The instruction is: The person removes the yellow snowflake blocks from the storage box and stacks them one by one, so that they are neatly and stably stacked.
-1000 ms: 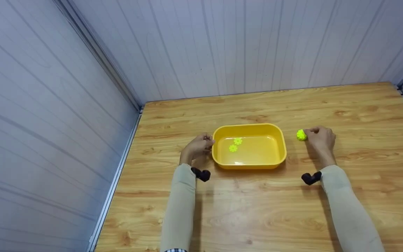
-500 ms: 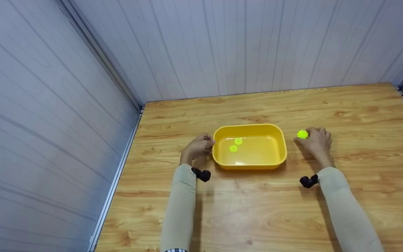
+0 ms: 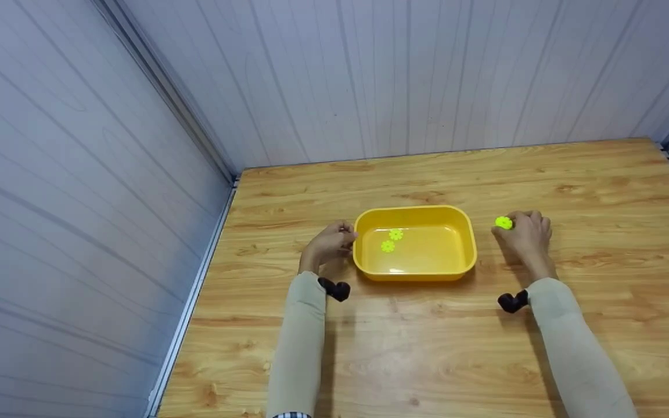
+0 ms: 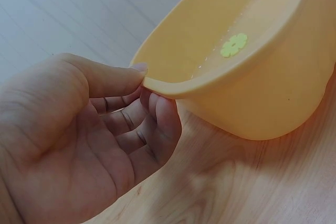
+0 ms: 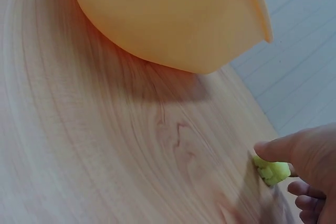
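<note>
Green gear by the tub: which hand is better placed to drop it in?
Right. The right hand already pinches the green gear just right of the yellow tub. The left hand grips the tub's left rim, likely steadying it.

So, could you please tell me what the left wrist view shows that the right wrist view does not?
Only the left wrist view shows the left hand, thumb on top of the yellow tub's rim and fingers beneath it, and a green flower-shaped piece lying inside the tub. Only the right wrist view shows the right hand pinching another green piece just above the wooden table, with the tub seen only from outside. Both views share the tub and the table.
</note>
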### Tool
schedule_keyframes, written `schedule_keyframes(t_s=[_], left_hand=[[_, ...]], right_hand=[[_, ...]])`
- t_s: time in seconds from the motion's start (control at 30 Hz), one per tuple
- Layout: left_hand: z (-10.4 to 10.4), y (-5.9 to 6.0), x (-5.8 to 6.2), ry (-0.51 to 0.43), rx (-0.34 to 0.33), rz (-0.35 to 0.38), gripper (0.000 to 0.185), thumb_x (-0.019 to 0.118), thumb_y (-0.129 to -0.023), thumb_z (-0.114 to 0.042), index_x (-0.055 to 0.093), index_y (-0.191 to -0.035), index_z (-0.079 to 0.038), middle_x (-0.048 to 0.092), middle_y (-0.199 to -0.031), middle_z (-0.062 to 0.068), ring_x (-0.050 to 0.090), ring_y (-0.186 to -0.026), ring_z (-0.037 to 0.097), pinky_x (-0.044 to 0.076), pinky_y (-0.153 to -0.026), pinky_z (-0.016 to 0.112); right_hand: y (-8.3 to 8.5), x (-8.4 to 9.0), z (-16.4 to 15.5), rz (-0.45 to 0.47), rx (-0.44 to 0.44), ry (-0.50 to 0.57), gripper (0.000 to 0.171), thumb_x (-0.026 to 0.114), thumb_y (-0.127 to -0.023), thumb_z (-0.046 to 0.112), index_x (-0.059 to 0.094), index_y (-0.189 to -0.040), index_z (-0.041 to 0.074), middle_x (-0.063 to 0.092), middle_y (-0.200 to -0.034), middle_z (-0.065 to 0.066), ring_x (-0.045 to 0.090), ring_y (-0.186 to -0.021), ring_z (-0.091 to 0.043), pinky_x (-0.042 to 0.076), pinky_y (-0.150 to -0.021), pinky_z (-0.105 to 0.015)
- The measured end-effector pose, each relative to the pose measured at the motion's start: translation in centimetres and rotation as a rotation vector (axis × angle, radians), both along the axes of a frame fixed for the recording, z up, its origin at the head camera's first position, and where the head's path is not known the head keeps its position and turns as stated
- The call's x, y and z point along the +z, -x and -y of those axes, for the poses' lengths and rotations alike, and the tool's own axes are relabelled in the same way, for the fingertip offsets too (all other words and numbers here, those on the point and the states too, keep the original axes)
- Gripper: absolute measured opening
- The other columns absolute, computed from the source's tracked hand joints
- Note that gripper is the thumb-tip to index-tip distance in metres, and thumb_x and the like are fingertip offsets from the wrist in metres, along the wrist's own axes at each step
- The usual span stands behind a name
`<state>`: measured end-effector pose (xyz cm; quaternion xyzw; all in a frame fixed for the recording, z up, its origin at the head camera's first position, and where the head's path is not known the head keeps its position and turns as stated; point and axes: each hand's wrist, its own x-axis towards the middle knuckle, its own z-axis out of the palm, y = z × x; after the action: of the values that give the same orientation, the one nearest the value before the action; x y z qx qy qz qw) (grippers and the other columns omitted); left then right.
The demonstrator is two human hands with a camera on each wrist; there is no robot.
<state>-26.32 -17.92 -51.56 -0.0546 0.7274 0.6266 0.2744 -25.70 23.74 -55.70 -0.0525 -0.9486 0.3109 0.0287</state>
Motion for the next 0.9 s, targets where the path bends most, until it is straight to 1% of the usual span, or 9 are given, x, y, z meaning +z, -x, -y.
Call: schedule_keyframes(t_s=[0.13, 0.27, 0.37, 0.5, 0.63, 0.7, 0.8, 0.9], left_hand=[[0.0, 0.0, 0.0, 0.007, -0.003, -0.003, 0.010, 0.051, -0.093, -0.012, 0.042, -0.096, -0.008, 0.044, -0.084, 0.005, 0.046, -0.072, 0.018, 0.042, -0.067, 0.034], [-0.1, -0.1, 0.1, 0.013, -0.005, -0.011, 0.009, 0.051, -0.094, -0.012, 0.042, -0.096, -0.008, 0.044, -0.085, 0.005, 0.046, -0.073, 0.018, 0.042, -0.069, 0.034], [-0.1, -0.1, 0.2, 0.009, -0.005, -0.012, 0.010, 0.050, -0.094, -0.012, 0.042, -0.095, -0.008, 0.044, -0.085, 0.005, 0.046, -0.074, 0.018, 0.041, -0.070, 0.035], [-0.1, -0.2, 0.2, 0.025, -0.007, -0.025, 0.009, 0.051, -0.094, -0.012, 0.042, -0.095, -0.008, 0.044, -0.086, 0.005, 0.046, -0.075, 0.018, 0.042, -0.072, 0.036], [-0.1, -0.1, 0.1, 0.052, -0.007, -0.033, 0.009, 0.051, -0.093, -0.012, 0.043, -0.096, -0.008, 0.045, -0.087, 0.004, 0.047, -0.078, 0.018, 0.044, -0.075, 0.036], [0.0, 0.0, 0.1, 0.056, -0.006, -0.026, 0.010, 0.051, -0.093, -0.012, 0.043, -0.098, -0.007, 0.045, -0.088, 0.004, 0.047, -0.078, 0.018, 0.044, -0.075, 0.036], [-0.1, -0.1, 0.1, 0.054, -0.004, -0.022, 0.011, 0.050, -0.094, -0.012, 0.043, -0.100, -0.007, 0.045, -0.088, 0.004, 0.047, -0.078, 0.017, 0.044, -0.074, 0.035], [-0.2, -0.1, 0.1, 0.012, -0.004, -0.007, 0.012, 0.049, -0.094, -0.011, 0.042, -0.101, -0.005, 0.044, -0.086, 0.005, 0.046, -0.075, 0.018, 0.043, -0.074, 0.036]], right_hand=[[0.0, -0.1, -0.1, -0.007, 0.003, 0.004, 0.054, 0.065, -0.085, 0.034, 0.052, -0.120, -0.005, 0.039, -0.119, -0.028, 0.028, -0.105, -0.045, 0.021, -0.087, -0.055], [0.0, 0.1, -0.4, -0.002, 0.006, 0.008, 0.060, 0.064, -0.084, 0.040, 0.050, -0.123, -0.004, 0.041, -0.117, -0.027, 0.027, -0.107, -0.044, 0.020, -0.088, -0.055], [0.0, 0.6, -0.6, 0.004, -0.002, 0.019, 0.066, 0.058, -0.086, 0.048, 0.048, -0.125, -0.004, 0.041, -0.118, -0.027, 0.026, -0.110, -0.045, 0.019, -0.091, -0.056], [-0.1, 1.4, -0.6, -0.008, -0.024, 0.073, 0.069, 0.046, -0.089, 0.056, 0.047, -0.127, -0.002, 0.039, -0.123, -0.028, 0.026, -0.113, -0.047, 0.019, -0.092, -0.058], [-0.1, 2.1, -0.3, -0.060, -0.029, 0.145, 0.067, 0.043, -0.090, 0.055, 0.047, -0.126, -0.002, 0.040, -0.123, -0.028, 0.028, -0.114, -0.047, 0.019, -0.092, -0.059], [-0.1, 2.3, -0.1, -0.090, -0.027, 0.177, 0.065, 0.044, -0.090, 0.053, 0.049, -0.124, -0.003, 0.041, -0.122, -0.027, 0.029, -0.115, -0.046, 0.019, -0.093, -0.058], [-0.1, 2.6, 0.4, -0.128, -0.027, 0.215, 0.062, 0.046, -0.091, 0.050, 0.050, -0.122, -0.003, 0.042, -0.121, -0.026, 0.031, -0.115, -0.044, 0.023, -0.093, -0.056], [-0.1, 2.9, 1.1, -0.164, -0.025, 0.248, 0.059, 0.048, -0.091, 0.049, 0.053, -0.121, -0.002, 0.043, -0.119, -0.025, 0.036, -0.112, -0.042, 0.029, -0.089, -0.054]])
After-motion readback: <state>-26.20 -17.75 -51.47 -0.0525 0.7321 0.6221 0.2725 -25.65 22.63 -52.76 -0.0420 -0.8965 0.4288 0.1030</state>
